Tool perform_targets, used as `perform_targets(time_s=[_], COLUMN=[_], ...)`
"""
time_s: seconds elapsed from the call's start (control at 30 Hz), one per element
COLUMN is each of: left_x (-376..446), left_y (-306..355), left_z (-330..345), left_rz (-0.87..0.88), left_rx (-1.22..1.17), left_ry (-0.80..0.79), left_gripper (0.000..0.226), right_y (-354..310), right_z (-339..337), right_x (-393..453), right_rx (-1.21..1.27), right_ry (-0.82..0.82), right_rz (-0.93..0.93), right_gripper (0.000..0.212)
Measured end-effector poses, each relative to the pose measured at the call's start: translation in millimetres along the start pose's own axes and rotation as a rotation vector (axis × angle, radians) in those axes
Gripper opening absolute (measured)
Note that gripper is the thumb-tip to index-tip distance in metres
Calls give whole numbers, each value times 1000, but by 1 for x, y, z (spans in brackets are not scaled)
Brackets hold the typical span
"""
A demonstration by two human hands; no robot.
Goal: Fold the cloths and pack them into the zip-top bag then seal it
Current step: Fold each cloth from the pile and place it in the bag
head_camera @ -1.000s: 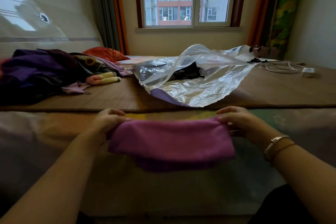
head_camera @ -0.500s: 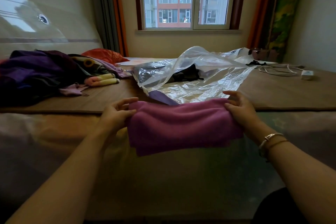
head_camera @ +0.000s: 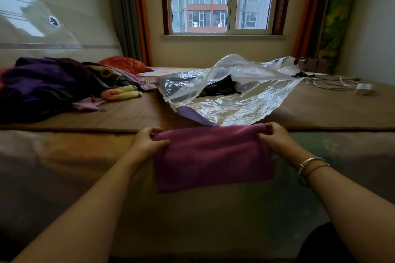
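Left hand (head_camera: 147, 145) & right hand (head_camera: 275, 140) each pinch a top corner of the folded pink cloth (head_camera: 211, 158), soft fleecy rectangle hanging over bed (head_camera: 320, 109) edge; crinkly clear plastic bag (head_camera: 230, 100) lies open just behind, clothes pile (head_camera: 53, 83) at left, cable (head_camera: 327, 83) far right

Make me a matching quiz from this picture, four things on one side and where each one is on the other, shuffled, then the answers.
Things:
1. pink cloth
2. zip-top bag
3. pile of clothes
4. white charger

Places:
A. far right of the bed
B. held up by its top corners in the left hand and right hand
C. left side of the bed
D. middle of the bed, mouth gaping open

Pairs: 1-B, 2-D, 3-C, 4-A
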State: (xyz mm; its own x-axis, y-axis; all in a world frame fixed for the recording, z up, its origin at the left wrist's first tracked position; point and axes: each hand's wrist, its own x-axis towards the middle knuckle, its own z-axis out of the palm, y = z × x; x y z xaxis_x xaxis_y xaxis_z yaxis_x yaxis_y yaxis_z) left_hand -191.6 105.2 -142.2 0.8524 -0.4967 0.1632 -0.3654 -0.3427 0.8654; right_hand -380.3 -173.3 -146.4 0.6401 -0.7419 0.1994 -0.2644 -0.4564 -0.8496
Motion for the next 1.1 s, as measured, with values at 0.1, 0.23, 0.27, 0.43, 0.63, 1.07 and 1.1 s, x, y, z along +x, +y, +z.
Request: perform_targets(time_s=[0.1, 0.23, 0.27, 0.43, 0.63, 1.07, 1.1], left_x=[8, 12, 9, -12, -43, -56, -55], left_y=[-4, -5, 0, 38, 77, 113, 113], left_z=[3, 2, 0, -8, 15, 65, 65], left_rz=[30, -4, -2, 43, 8, 5, 30], left_rx=[106, 171, 157, -11, -122, -859, -853], left_ry=[51, 90, 85, -3, -87, -235, -236], left_gripper=[36, 23, 24, 12, 21, 71, 82], right_y=[0, -5, -7, -28, -66, -120, -119], right_z=[2, 3, 3, -9, -13, 20, 17], right_x=[0, -3, -4, -18, -46, -90, -88], right_rx=[-115, -208, -149, -25, 101, 663, 709], right_ry=[-4, 13, 2, 26, 12, -179, -223], right_rz=[69, 62, 58, 24, 4, -289, -279], right_gripper=[46, 26, 22, 18, 15, 17, 21])
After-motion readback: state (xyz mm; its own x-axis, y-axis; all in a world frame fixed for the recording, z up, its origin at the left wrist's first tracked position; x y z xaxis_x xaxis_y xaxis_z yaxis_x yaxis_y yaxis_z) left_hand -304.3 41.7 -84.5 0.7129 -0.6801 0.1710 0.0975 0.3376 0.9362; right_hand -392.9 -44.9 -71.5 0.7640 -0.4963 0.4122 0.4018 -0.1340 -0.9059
